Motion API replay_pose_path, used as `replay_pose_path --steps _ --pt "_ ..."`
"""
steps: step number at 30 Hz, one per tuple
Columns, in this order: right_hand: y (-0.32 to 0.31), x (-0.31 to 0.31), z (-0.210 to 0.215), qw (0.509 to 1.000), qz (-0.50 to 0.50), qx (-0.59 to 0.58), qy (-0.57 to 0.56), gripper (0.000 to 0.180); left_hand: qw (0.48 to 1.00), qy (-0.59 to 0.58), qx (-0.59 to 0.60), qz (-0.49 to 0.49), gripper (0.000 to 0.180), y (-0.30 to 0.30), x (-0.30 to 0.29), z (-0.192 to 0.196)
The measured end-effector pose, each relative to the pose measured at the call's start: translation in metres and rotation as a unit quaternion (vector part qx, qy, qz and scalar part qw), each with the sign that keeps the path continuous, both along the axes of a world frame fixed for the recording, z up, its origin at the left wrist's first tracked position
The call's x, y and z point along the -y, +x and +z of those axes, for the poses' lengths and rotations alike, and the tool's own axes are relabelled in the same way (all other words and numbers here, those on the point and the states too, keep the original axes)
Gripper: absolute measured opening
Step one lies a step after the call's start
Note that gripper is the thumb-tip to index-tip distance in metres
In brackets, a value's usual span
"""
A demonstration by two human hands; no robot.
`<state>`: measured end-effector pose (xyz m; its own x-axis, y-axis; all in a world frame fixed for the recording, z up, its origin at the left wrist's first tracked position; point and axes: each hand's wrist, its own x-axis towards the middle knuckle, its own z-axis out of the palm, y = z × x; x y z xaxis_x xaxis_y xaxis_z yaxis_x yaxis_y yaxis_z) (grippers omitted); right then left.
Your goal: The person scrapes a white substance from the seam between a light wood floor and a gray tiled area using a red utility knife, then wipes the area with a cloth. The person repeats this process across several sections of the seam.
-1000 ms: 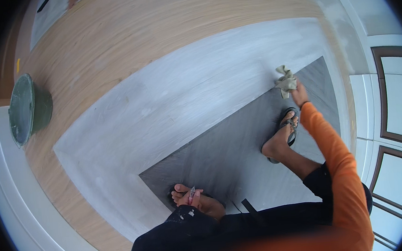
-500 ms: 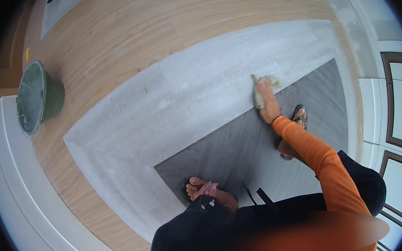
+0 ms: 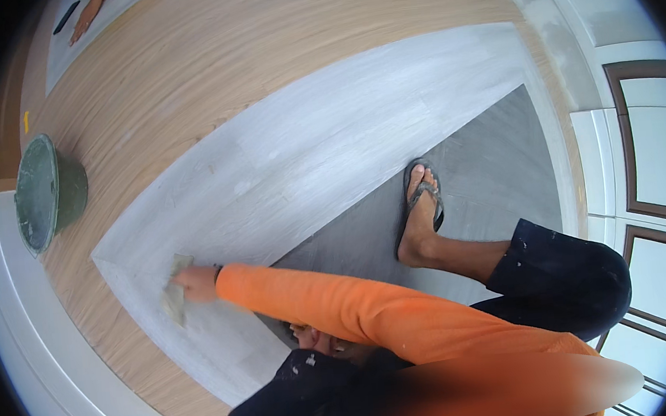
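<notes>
My right hand (image 3: 196, 283) is pressed down on a pale, yellowish cloth (image 3: 173, 303), which lies against the whitish floor band (image 3: 267, 166) near its left corner. The orange-sleeved right arm reaches across my body to the left. Beneath that sleeve, by my left foot, my left hand (image 3: 320, 340) shows only in part; its fingers are mostly covered, and whether anything is in them is hidden. A dark grey floor panel (image 3: 492, 144) lies inside the whitish band, and my right foot in a dark flip-flop (image 3: 423, 193) stands on it.
A green bucket (image 3: 73, 189) stands at the left on the wood-look floor (image 3: 183, 87). Another person's hand (image 3: 88, 22) rests on a pale panel at the top left, beside a black bar-shaped object (image 3: 66, 18). White panels with brown-framed sections (image 3: 653, 151) line the right side.
My right hand has swept the cloth from the right part of the whitish band to its left corner. Another person's hand has come into view at the top left.
</notes>
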<state>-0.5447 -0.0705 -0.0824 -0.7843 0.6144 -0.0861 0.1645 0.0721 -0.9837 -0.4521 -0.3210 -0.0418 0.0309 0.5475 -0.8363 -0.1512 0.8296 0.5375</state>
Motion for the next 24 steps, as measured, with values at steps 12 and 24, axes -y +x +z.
replay_pose_path --steps 12,24 --pt "0.634 -0.206 0.008 0.575 -0.664 0.445 0.176 0.033 0.994 -0.038 0.003 0.102 0.037 0.016 -0.013 0.019" --pt "0.347 -0.089 -0.006 0.71 -0.351 0.502 0.346 0.075 0.987 0.002 -0.056 0.152 0.038 0.029 -0.018 0.045"
